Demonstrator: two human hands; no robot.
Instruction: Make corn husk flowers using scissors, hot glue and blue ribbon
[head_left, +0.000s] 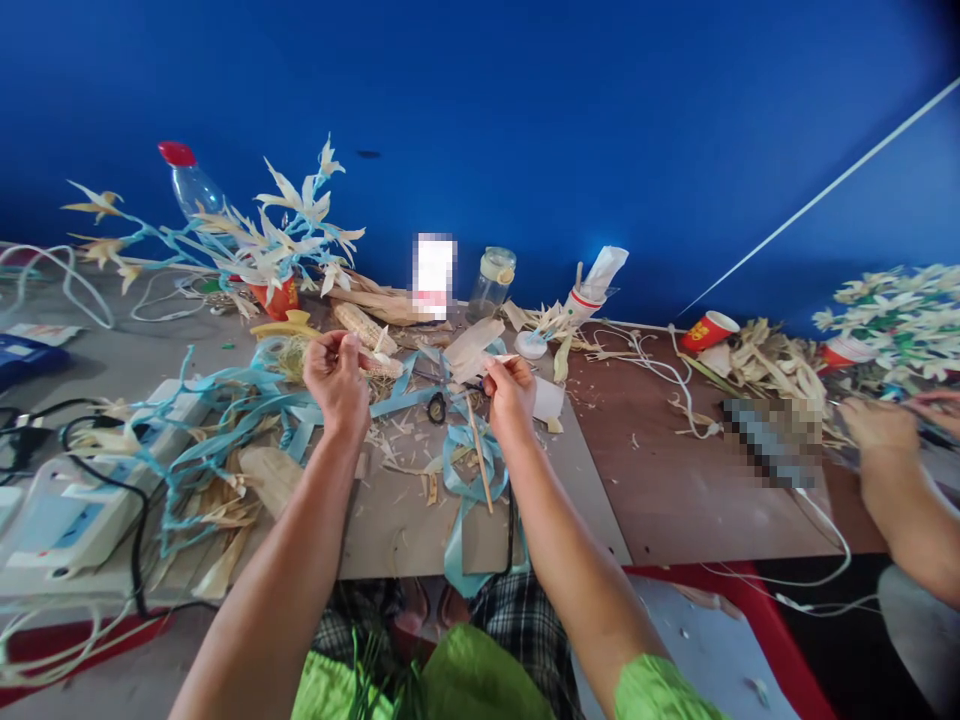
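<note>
My left hand point(337, 378) is closed in a pinch above the table, and a small pale pointed piece shows by its fingertips. Whether those fingers grip that piece I cannot make out. Fingers pressed together, my right hand point(511, 388) pinches a small pale piece of corn husk. A larger dry corn husk point(471, 348) lies just beyond the right hand. Behind the left hand rest a corn cob point(365, 326) and pale fibres. Light blue ribbon point(466, 465) and a thin wooden stick point(478, 455) lie between and below my hands.
Husk flowers on blue stems point(292, 215) stand in a red cup point(276, 298) at left, near a power strip point(75, 510). A glass jar point(491, 283) and bright phone screen point(435, 275) stand at the back. At right, a co-worker's hand point(877, 425) is near a tipped red cup point(709, 330).
</note>
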